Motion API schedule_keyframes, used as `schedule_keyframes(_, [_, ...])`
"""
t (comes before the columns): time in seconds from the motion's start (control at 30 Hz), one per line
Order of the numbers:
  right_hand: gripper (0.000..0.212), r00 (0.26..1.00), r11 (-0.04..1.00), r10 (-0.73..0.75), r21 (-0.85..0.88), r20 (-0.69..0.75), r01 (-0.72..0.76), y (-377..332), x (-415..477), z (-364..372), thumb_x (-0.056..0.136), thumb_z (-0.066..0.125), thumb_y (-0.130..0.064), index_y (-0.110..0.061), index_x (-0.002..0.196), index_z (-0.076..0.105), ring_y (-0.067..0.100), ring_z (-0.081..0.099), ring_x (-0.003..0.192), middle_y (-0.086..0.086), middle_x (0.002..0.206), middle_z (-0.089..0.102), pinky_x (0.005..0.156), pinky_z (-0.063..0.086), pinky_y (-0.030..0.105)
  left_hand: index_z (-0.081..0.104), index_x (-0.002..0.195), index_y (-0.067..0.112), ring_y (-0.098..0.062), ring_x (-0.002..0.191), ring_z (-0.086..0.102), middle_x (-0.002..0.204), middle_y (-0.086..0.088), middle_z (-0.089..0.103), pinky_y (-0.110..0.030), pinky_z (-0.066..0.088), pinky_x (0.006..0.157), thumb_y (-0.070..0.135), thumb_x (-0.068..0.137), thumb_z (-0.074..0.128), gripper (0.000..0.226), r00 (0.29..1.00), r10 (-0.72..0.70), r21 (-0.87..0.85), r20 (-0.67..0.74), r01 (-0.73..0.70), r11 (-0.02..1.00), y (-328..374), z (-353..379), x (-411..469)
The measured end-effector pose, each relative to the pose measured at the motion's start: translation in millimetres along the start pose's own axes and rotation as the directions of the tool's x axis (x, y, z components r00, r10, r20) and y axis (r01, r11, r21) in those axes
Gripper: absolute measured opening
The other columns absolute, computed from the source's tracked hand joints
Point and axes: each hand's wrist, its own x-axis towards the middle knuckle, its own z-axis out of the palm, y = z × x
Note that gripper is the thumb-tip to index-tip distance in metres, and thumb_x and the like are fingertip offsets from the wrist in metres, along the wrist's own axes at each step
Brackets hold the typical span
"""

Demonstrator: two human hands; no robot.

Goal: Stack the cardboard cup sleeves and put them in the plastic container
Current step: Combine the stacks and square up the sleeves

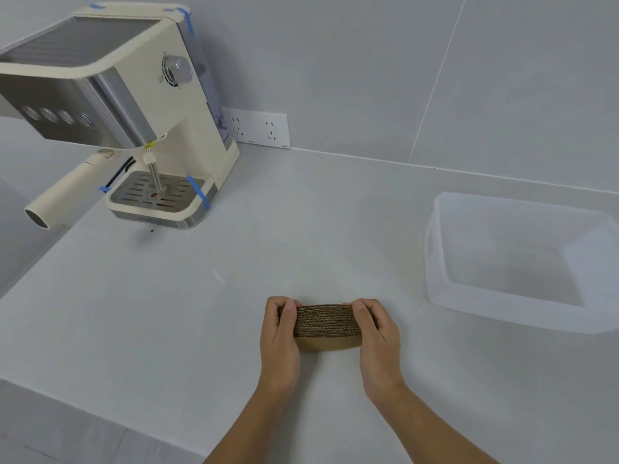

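Both hands, left hand (279, 333) and right hand (376, 333), grip pinching ends of light, stiff, loose-layered brown corrugated cardboard sleeve stack (326, 326); likeliest hold: squeezed endwise.

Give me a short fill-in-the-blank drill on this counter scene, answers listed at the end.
1. Both hands, left hand and right hand, hold a stack of cardboard ____.
2. The plastic container sits to the person's ____ of the stack of sleeves.
3. Inside, the container is ____.
4. The coffee machine has strips of ____ tape on it.

Answers: sleeves; right; empty; blue
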Motion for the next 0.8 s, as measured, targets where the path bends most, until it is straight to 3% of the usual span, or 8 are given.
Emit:
schedule_keyframes(0.1, [0.028, 1.000, 1.000, 0.000, -0.021, -0.008, 0.000, -1, 1, 2, 0.091, 0.050, -0.015, -0.022, 0.066, 0.060, -0.002, 0.049, 0.059, -0.018, 0.059, 0.056, 0.055, 0.039, 0.005, 0.048, 0.087, 0.020, -0.001, 0.078, 0.052, 0.088, 0.005, 0.054, -0.005, 0.040, 0.065, 0.036, 0.089, 0.051, 0.016, 0.984, -0.039, 0.039, 0.175, 0.032, 0.999, 5, -13, 1])
schedule_keyframes(0.2, [0.027, 1.000, 0.999, 0.007, -0.044, 0.003, -0.007, -1, 2, 1, 0.091, 0.049, -0.019, -0.020, 0.066, 0.058, -0.002, 0.048, 0.057, -0.017, 0.058, 0.054, 0.053, 0.038, 0.005, 0.038, 0.102, 0.030, 0.008, 0.086, 0.055, 0.105, 0.007, 0.050, -0.012, 0.046, 0.075, 0.047, 0.063, 0.067, 0.052, 0.911, -0.078, 0.126, 0.404, 0.029, 0.992, 7, -29, 1])
schedule_keyframes(0.3, [0.027, 1.000, 0.997, 0.007, -0.074, 0.012, -0.006, -1, 3, 0, 0.091, 0.048, -0.020, -0.020, 0.066, 0.056, -0.003, 0.045, 0.057, -0.018, 0.058, 0.051, 0.052, 0.036, 0.005, 0.028, 0.107, 0.039, 0.011, 0.094, 0.053, 0.114, 0.011, 0.046, -0.011, 0.045, 0.078, 0.040, 0.055, 0.077, 0.072, 0.850, -0.132, 0.295, 0.509, -0.029, 0.955, 10, -39, 3])
schedule_keyframes(0.5, [0.026, 0.999, 0.992, 0.004, -0.124, 0.042, 0.002, 0, 3, -2, 0.092, 0.046, -0.022, -0.021, 0.067, 0.054, -0.004, 0.043, 0.058, -0.020, 0.058, 0.050, 0.052, 0.035, 0.006, 0.030, 0.110, 0.036, 0.004, 0.089, 0.054, 0.106, 0.003, 0.053, -0.012, 0.046, 0.076, 0.018, 0.074, 0.071, 0.057, 0.849, -0.078, 0.348, 0.522, -0.128, 0.929, 5, -48, 5])
schedule_keyframes(0.8, [0.024, 0.996, 0.981, 0.021, -0.193, 0.092, -0.003, -2, 6, -6, 0.092, 0.047, -0.026, -0.024, 0.070, 0.055, -0.005, 0.044, 0.057, -0.016, 0.061, 0.050, 0.053, 0.035, 0.006, 0.047, 0.101, 0.025, 0.000, 0.081, 0.057, 0.092, 0.003, 0.059, -0.010, 0.044, 0.071, 0.014, 0.070, 0.071, 0.040, 0.883, -0.015, 0.353, 0.470, -0.173, 0.920, 7, -51, 6])
